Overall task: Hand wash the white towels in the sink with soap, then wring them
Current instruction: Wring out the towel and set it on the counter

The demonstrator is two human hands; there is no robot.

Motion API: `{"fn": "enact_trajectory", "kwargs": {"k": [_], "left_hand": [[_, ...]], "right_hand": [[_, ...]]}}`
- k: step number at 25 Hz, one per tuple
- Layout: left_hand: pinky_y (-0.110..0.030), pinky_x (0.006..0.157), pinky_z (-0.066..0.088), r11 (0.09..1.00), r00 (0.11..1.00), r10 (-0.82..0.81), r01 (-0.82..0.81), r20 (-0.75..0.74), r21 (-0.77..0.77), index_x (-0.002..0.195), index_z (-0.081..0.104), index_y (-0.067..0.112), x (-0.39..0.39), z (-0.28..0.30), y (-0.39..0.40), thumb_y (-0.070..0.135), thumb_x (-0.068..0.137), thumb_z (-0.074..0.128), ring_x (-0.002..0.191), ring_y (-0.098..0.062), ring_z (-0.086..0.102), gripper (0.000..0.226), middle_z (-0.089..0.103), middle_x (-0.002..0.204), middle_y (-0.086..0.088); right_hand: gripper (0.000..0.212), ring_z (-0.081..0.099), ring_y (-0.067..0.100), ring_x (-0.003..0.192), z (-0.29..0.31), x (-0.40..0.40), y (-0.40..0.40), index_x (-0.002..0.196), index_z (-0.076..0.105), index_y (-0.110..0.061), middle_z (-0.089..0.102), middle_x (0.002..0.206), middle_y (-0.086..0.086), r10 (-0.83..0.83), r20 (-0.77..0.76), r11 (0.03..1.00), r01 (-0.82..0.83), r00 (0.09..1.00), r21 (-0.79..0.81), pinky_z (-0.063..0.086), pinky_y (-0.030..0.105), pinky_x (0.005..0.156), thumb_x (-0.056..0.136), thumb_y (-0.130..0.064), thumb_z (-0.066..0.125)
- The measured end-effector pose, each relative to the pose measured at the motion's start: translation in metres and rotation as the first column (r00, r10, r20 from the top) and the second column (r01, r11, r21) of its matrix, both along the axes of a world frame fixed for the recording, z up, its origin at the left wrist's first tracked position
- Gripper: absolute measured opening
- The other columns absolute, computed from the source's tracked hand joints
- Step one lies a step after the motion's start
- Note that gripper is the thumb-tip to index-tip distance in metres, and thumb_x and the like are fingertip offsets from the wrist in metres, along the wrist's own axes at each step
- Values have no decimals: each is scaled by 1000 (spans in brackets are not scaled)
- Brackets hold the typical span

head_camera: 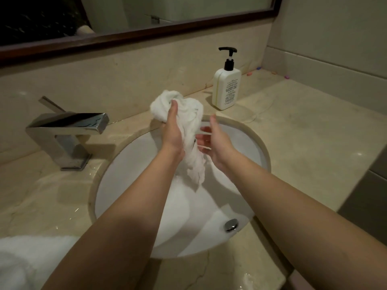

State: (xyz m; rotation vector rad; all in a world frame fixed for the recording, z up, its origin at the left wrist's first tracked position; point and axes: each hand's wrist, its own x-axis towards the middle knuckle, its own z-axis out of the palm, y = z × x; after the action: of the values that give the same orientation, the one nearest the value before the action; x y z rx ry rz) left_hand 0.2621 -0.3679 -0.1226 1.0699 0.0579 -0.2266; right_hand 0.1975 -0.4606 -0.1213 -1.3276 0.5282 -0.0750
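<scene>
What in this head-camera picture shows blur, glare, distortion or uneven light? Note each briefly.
Head view: dim, warm light; the right hand is motion-blurred, its fingers smeared beside the white towel; the faucet top shows bright reflections; the soap bottle casts a soft shadow to its left on the counter; the wide-angle lens bends the mirror frame.

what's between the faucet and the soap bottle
In the head view, the white towel, bunched and held up by the left hand, sits between the faucet and the soap bottle.
</scene>
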Motion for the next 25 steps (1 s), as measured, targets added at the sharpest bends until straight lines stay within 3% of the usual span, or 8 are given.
{"fn": "enact_trajectory", "kwargs": {"k": [3, 6, 10, 14, 17, 21, 23, 25], "left_hand": [[-46, 105, 52, 993, 977, -93, 77, 191, 91, 133, 64, 16, -29, 20, -25, 79, 77, 60, 116, -22, 69, 85, 73, 124, -3], [-49, 116, 39, 932, 898, -362, 348, 248, 101, 141, 59, 21, -57, 46, -58, 95, 66, 56, 130, -24, 59, 106, 65, 138, -3], [-51, 112, 44, 813, 772, -582, 548, 254, 197, 134, 65, 22, -101, 90, -108, 94, 68, 53, 123, -27, 65, 99, 70, 130, -6], [-47, 106, 51, 706, 679, -707, 695, 196, 138, 135, 63, 16, -132, 126, -164, 77, 96, 31, 117, -30, 68, 79, 71, 127, -11], [-33, 82, 62, 575, 568, -816, 817, 110, 42, 136, 62, 16, -159, 150, -212, 70, 100, 22, 109, -26, 71, 76, 72, 123, -10], [-28, 68, 53, 498, 529, -848, 767, 41, 404, 134, 61, 23, -190, 170, -274, 73, 99, 25, 98, -19, 68, 71, 72, 120, -3], [-28, 63, 47, 557, 606, -792, 664, 78, 500, 127, 61, 15, -198, 173, -300, 65, 99, 45, 81, -16, 63, 60, 70, 105, -3], [-32, 59, 51, 765, 742, -618, 490, 261, 417, 116, 54, 7, -203, 176, -320, 33, 93, 73, 62, -15, 56, 39, 61, 94, -5]], "right_hand": [[75, 71, 24, 105, 28, -13, -31, 135, 59, -12, 74, 113, 9, -22, 194, 968, -28, 981, 248, 55, 40, 93, 100, -68, 25], [81, 55, 35, 131, 59, -46, -78, 145, 51, -12, 58, 141, 17, -88, 319, 932, -35, 944, 361, 34, 51, 117, 97, -72, 25], [72, 57, 34, 129, 101, -102, -140, 143, 51, -6, 58, 140, 20, -138, 364, 953, 24, 921, 301, 40, 49, 113, 102, -61, 31], [50, 61, 31, 124, 141, -155, -193, 136, 56, -3, 63, 134, 18, -221, 397, 970, 159, 891, 183, 46, 46, 108, 104, -39, 41], [48, 64, 31, 119, 160, -189, -236, 134, 58, -4, 67, 129, 17, -357, 419, 934, 322, 835, 155, 49, 46, 104, 105, -36, 36], [48, 67, 34, 113, 175, -226, -287, 130, 61, -1, 68, 123, 21, -550, 440, 832, 513, 710, 211, 52, 48, 101, 103, -34, 38], [47, 69, 34, 107, 181, -240, -301, 126, 63, 0, 70, 119, 22, -600, 434, 795, 561, 672, 232, 56, 44, 93, 103, -33, 39], [45, 69, 35, 106, 186, -249, -312, 127, 62, 1, 70, 118, 23, -629, 451, 768, 597, 633, 232, 57, 43, 88, 101, -32, 45]]}}
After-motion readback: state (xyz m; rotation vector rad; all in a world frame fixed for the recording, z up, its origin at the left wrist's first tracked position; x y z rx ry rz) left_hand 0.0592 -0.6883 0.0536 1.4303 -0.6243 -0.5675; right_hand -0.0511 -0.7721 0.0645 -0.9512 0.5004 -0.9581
